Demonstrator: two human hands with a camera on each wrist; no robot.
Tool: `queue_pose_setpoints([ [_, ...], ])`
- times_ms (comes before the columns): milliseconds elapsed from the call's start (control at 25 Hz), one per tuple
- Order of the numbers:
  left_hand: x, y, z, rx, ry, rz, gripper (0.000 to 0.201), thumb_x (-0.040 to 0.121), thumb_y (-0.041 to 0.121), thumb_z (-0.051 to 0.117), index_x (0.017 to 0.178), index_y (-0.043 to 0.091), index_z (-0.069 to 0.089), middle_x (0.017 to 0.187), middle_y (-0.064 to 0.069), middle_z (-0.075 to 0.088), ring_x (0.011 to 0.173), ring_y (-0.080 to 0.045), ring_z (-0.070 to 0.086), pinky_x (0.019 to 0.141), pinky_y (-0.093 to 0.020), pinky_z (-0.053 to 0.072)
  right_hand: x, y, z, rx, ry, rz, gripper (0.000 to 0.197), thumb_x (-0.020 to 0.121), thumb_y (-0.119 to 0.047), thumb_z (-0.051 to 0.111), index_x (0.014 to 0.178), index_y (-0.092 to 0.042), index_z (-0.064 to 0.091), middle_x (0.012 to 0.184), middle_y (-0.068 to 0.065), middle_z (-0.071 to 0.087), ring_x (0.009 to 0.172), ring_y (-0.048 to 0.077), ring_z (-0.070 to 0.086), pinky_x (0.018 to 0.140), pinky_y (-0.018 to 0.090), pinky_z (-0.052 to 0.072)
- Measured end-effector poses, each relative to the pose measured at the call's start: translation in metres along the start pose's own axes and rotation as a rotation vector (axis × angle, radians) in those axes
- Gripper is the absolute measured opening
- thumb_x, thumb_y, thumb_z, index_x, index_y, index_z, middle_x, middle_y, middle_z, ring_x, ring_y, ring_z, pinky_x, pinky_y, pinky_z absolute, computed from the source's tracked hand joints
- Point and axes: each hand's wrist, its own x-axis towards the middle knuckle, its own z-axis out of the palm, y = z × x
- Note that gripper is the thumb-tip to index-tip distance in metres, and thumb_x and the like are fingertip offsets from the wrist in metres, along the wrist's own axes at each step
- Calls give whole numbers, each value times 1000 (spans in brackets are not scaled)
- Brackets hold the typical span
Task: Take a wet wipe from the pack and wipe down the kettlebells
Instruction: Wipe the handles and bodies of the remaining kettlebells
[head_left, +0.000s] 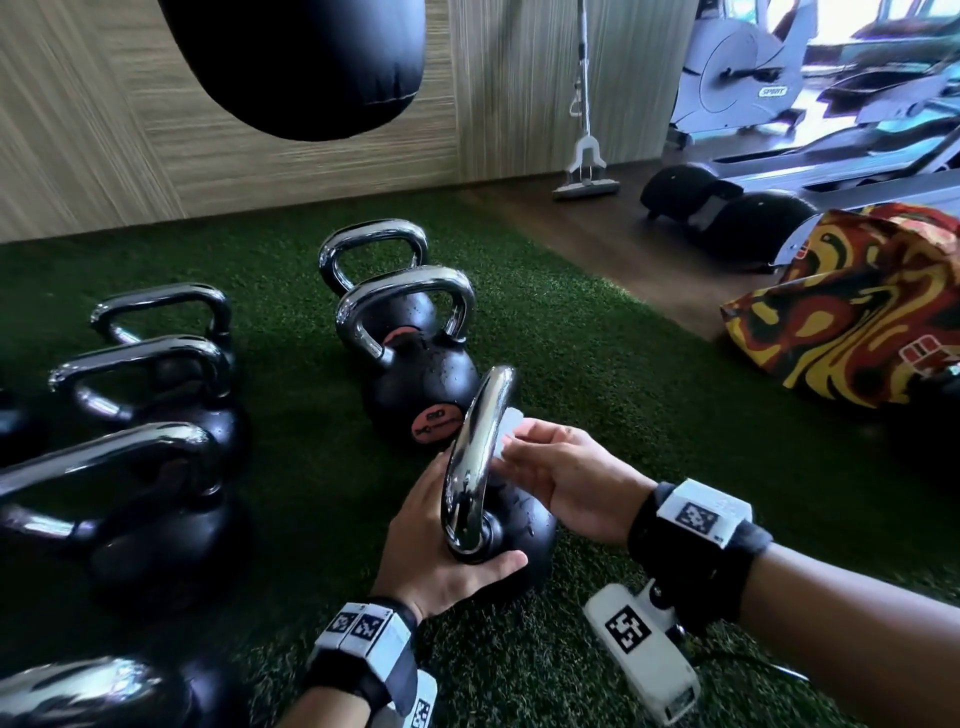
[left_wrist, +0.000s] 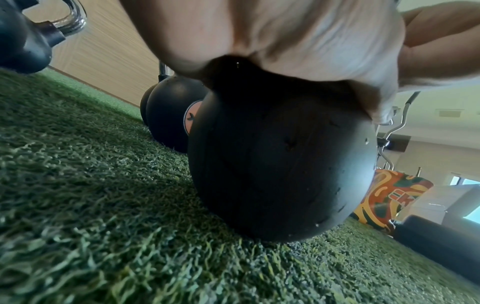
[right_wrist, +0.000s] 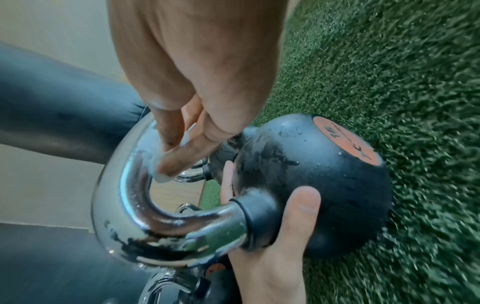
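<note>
On green turf, left hand (head_left: 441, 551) grips black chrome-handled kettlebell (head_left: 498, 530); right hand (head_left: 561, 478) pinches white wipe (right_wrist: 166, 164)

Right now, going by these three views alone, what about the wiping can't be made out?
- Wet wipe: only a crumpled bit shows between the right hand fingers and the kettlebell handle; its full extent is hidden.
- Wipe pack: in no view.
- Left hand fingers: behind the bell in the head view, blurred in the left wrist view.
- Orange label: text is blurred.
</note>
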Motion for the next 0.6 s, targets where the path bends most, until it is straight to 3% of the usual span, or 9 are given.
queue_pose_setpoints([
  [80, 0, -3, 1, -3, -7, -2, 106, 46, 57, 96, 138, 25, 53, 134, 13, 62, 127, -5, 58, 108, -39, 49, -5, 2, 5, -9, 8, 19, 11, 90, 16, 56, 93, 7, 63, 82, 15, 70, 67, 19, 75, 61, 21, 61],
  [200, 0, -5, 4, 15, 17, -4, 109, 46, 59, 95, 139, 21, 52, 137, 7, 62, 129, -12, 58, 109, -42, 48, 3, -5, 8, -54, 124, -85, 17, 86, 22, 56, 85, 7, 65, 70, 13, 71, 58, 18, 73, 57, 22, 61],
  [360, 0, -7, 6, -9, 33, 3, 111, 45, 57, 96, 140, 22, 50, 139, 6, 60, 132, -12, 56, 111, -42, 46, 9, -9, 10, -110, 162, -218, 25, 73, 16, 71, 96, 8, 67, 81, 17, 75, 66, 22, 75, 65, 28, 63],
  [480, 0, -9, 9, -39, 32, 5, 113, 47, 56, 96, 143, 22, 48, 142, 5, 58, 134, -13, 54, 112, -45, 45, 6, -2, 10, -401, 206, -335, 29, 63, 7, 85, 87, 2, 69, 81, 20, 75, 71, 20, 71, 68, 35, 63],
  [600, 1, -14, 13, -70, 31, -1, 121, 49, 53, 97, 151, 24, 40, 148, 5, 53, 139, -15, 50, 114, -45, 43, 28, -3, 6, -835, 509, -517, 33, 59, -11, 88, 75, -6, 60, 72, 13, 69, 65, 11, 54, 56, 35, 50],
])
